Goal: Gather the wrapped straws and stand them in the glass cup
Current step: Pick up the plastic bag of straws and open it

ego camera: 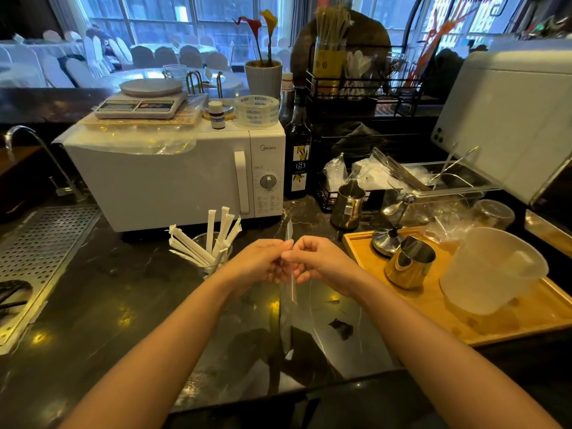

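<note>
Both bare forearms reached forward from the bottom edge and met at the centre over the dark, glossy surface [93, 305]. The left hand [257, 261] and the right hand [318, 261] were side by side, knuckles almost touching, fingers curled in. Together they pinched one wrapped straw [291, 283], held nearly upright between the fingertips, its top poking up above the hands and its lower end hanging below them. A clear plastic bag [309, 329] draped down from the hands onto the surface. Just left of the left hand stood the glass cup [213, 258], in front of the white microwave [173, 178]. It held a bunch of wrapped straws [216, 233] in white paper sleeves: about four stood upright and about four leaned out to the left, though the exact count was hard to tell where they overlapped. To the right, a wooden tray [495, 323] carried a metal pitcher [408, 261] and a frosted plastic jug [489, 270].
</note>
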